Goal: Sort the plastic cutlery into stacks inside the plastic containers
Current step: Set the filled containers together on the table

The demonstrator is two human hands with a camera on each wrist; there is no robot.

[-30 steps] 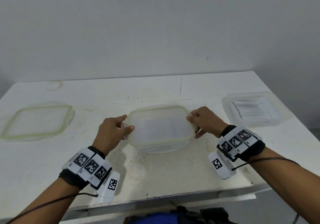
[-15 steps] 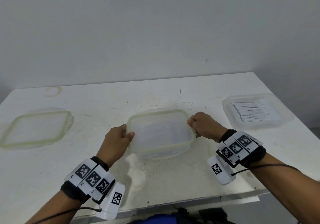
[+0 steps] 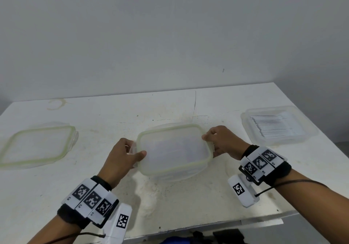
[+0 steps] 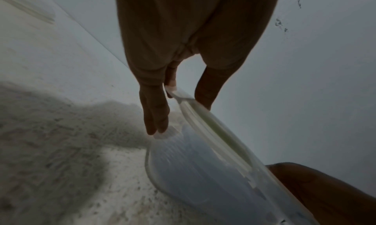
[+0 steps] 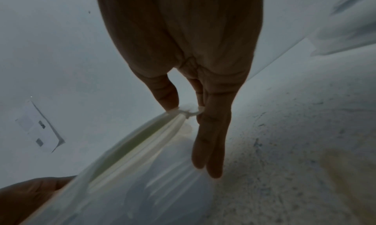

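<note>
1. Left hand [image 3: 120, 158]: thumb lies on top of the lid [image 3: 172, 148] at its left edge, and the fingers [image 4: 155, 116] run down the container's side under the lid's side flap. In the left wrist view the flap sits pinched between thumb and fingers, so the hand is closed on the lid's left edge.
2. Right hand [image 3: 221, 140]: the same grip, mirrored. In the right wrist view the thumb is on top of the lid's end flap, the fingers [image 5: 209, 148] extend down the container wall, and the flap is nipped between them.
3. The lid is clear plastic with a pale green seal ring. It sits on the center container [image 3: 175, 174], which is in the middle of the frame on the table [image 3: 188, 202]. Whether the lid is fully seated cannot be told.
4. The contents of the center container show only as a faint blur through the lid; they cannot be identified.
5. Right container [image 3: 279, 125], at the right edge of the frame: clear, set well apart from the hands, and holding a neat stack of white plastic cutlery [image 3: 273, 125] with handles lying side by side. The type of piece is not readable.
6. Spare lid [image 3: 37, 145], left side of the frame: it lies flat on the table, has the same green seal, and is well apart from the left hand.
7. Table surface: white and scuffed, with a ring stain in the upper left and a thin dark crack above the center container.
8. Both wrists wear black bands carrying square black-and-white marker tags.
</note>
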